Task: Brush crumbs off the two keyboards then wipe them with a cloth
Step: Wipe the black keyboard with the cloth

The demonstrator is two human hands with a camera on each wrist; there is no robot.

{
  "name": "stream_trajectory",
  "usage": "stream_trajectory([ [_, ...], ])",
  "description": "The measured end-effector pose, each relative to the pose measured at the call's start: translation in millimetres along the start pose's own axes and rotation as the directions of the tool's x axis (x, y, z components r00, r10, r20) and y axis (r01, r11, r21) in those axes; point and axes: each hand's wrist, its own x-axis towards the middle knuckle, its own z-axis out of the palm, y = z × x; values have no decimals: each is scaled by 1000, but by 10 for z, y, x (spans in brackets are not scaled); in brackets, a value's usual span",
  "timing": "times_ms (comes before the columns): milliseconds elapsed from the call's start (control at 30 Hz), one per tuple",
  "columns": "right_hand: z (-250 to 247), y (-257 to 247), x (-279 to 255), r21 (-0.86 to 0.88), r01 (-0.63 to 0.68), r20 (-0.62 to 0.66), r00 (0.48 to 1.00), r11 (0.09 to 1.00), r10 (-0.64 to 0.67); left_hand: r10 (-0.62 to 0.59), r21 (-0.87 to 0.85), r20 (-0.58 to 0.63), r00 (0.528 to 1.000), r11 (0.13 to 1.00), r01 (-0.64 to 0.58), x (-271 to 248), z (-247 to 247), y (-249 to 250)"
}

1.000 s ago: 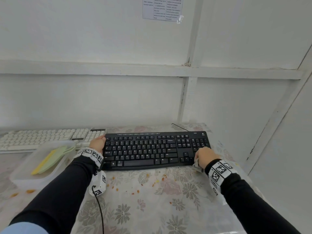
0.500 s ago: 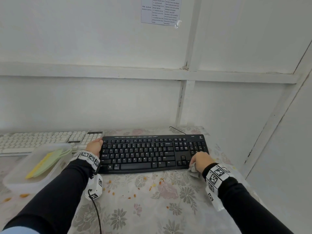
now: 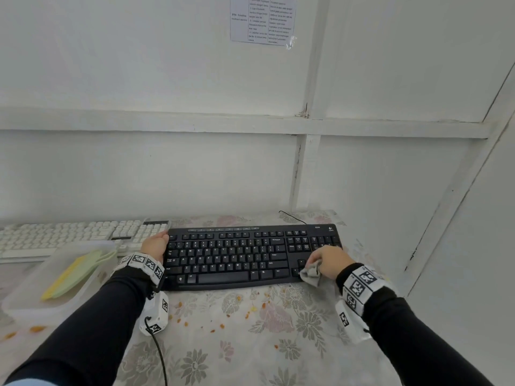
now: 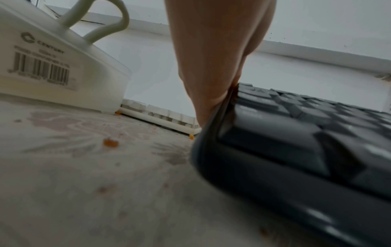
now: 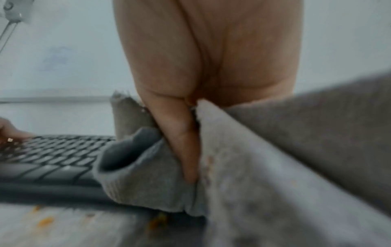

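Note:
A black keyboard (image 3: 245, 254) lies across the middle of the flowered tablecloth. My left hand (image 3: 156, 245) holds its left end, palm against the side edge (image 4: 213, 93). My right hand (image 3: 327, 260) grips a crumpled grey cloth (image 3: 312, 274) and presses it on the keys near the arrow block at the right front. In the right wrist view the cloth (image 5: 160, 175) bunches around my fingers above the black keyboard (image 5: 46, 163). A white keyboard (image 3: 69, 234) sits at the back left, partly behind the box; it also shows as the white keyboard (image 4: 160, 115) past my hand.
A translucent plastic box (image 3: 36, 296) with a green and yellow tool (image 3: 75, 271) inside stands at the left front. Orange crumbs (image 3: 223, 325) are scattered on the cloth in front of the black keyboard. White walls close the back and right. A cable (image 3: 158, 355) hangs from my left wrist.
My right hand with the cloth has slid left along the front right keys, from the keyboard's right end toward the arrow block. The left hand has stayed on the left end.

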Motion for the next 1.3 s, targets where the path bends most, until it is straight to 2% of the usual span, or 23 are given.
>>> stream_trajectory([
  [200,17,56,-69,-134,-48,105,993,990,63,-15,-13,9,1000,1000,15,-18,6,22],
  [333,-144,-63,-86,-74,17,-23,1000,997,-19,1,-2,5,1000,1000,-1,62,-18,-21],
  [400,-156,-170,-53,-15,93,-41,995,996,-93,-1,6,12,1000,1000,1,59,-29,-31],
  [500,-14,-317,-20,-8,180,25,983,984,-180,17,97,29,999,995,-20,-102,2,38],
  [600,172,-311,0,-90,206,134,972,974,-193,46,142,34,998,989,-50,-185,18,58],
  [700,216,-238,-35,-142,217,190,963,966,-189,57,146,27,998,987,-60,-154,7,45],
  [767,152,-205,-59,-101,209,163,968,973,-191,56,143,24,998,988,-59,-155,7,42],
  [867,28,-247,-65,35,256,36,966,966,-257,38,98,19,999,994,-40,-144,18,45],
  [967,35,-434,-46,23,326,-15,945,945,-326,-3,19,21,1000,1000,2,-65,-2,19],
  [1033,133,-543,-36,-10,327,30,945,945,-327,-3,10,12,1000,1000,3,20,-22,-15],
  [1200,309,-605,-91,-144,348,237,921,926,-309,-11,14,19,1000,1000,11,-56,-15,20],
  [1300,281,-634,-66,-76,335,191,929,939,-317,-16,31,36,999,999,15,-99,-15,40],
])
